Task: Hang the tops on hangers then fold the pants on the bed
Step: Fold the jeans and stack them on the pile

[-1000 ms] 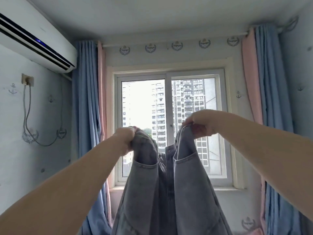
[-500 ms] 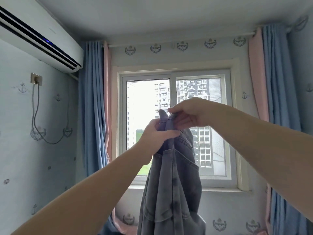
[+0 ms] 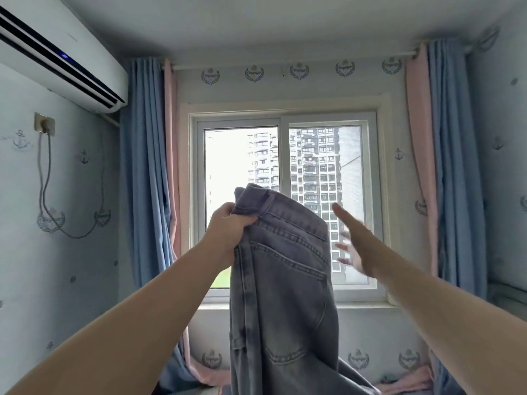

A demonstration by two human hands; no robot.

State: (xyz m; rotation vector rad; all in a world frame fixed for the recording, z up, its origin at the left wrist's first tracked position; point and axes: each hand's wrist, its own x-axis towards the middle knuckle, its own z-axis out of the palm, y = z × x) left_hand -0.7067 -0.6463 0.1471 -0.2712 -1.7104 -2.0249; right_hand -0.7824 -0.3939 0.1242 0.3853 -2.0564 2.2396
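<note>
Half a second ago both my hands met at the top of the jeans (image 3: 285, 295). Since then my right hand (image 3: 356, 246) has let go and swung out to the right, so only my left hand (image 3: 228, 229) holds them. A second ago I held the waistband stretched between two hands with the legs side by side; the pants are now doubled lengthwise, one half laid over the other.

My left hand has its fingers curled tight round the bunched left end of the waistband. My right hand is empty, with the fingers straight and spread. It is blurred and sits just beside the right edge of the denim without touching it.

The grey-blue jeans hang in the air from my left hand, with a back pocket (image 3: 291, 303) facing me. They drop straight down in front of the window (image 3: 285, 121), and their lower part runs out of view, so I cannot tell where the legs end.

Tower blocks show through the glass. Blue and pink curtains (image 3: 148, 166) hang on both sides of the window. An air conditioner (image 3: 57, 61) is mounted high on the left wall, with a socket (image 3: 44, 124) and a looping cable below it.
</note>
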